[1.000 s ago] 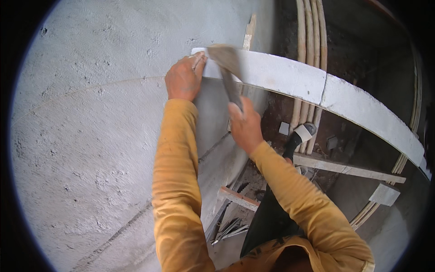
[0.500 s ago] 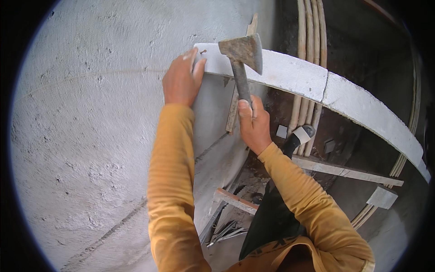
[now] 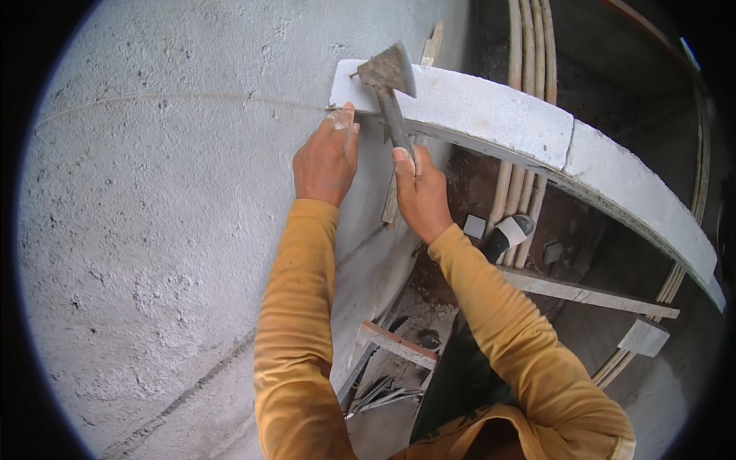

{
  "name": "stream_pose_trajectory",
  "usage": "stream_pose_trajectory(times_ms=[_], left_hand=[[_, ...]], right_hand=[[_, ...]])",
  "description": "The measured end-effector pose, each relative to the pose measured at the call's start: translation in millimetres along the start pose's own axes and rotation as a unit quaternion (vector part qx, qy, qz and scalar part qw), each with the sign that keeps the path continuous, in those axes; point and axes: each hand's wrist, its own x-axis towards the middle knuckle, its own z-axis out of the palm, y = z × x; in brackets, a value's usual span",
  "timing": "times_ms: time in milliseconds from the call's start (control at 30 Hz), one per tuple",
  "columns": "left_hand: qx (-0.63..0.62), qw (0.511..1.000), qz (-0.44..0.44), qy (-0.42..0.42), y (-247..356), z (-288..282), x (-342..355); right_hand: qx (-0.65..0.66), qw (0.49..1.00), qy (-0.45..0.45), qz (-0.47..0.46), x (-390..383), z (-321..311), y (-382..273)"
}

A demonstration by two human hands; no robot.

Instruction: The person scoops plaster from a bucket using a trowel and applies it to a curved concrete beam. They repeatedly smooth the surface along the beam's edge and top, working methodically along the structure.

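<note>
My right hand (image 3: 422,192) is wrapped round the handle of a hatchet (image 3: 386,70), its rusty head raised over the near end of a white block (image 3: 479,100). The blunt back of the head meets or nearly meets a nail (image 3: 353,75) that sticks up from the block, close to the wall; contact is hard to tell. Just below that end, my left hand (image 3: 326,161) has its fingers stretched out, with the fingertips at the block's lower edge. Nothing shows in its grasp, though part of the palm side is hidden.
A rough grey wall (image 3: 169,230) fills the left side. A second white block (image 3: 640,180) continues the row to the right. Bamboo-like poles (image 3: 515,46) stand behind it. Lower down are a plank (image 3: 590,294), a brick-edged strip (image 3: 399,346) and scrap pieces (image 3: 383,395).
My left hand has come off the block's end and moved down below its edge. The hatchet has swung up and left onto or near the nail.
</note>
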Motion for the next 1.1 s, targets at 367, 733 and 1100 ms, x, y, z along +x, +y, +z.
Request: stream_pose_trajectory(times_ms=[367, 733, 1100], left_hand=[[0.003, 1.000, 0.015, 0.003, -1, 0, -1], [0.004, 1.000, 0.017, -0.013, -1, -1, -2], [0.011, 1.000, 0.020, -0.018, -2, -1, -4]], right_hand=[[0.012, 0.999, 0.002, -0.034, 0, 6, 0], [0.072, 0.997, 0.011, 0.003, -1, 21, 1], [0.013, 0.999, -0.034, 0.017, 0, 24, -10]])
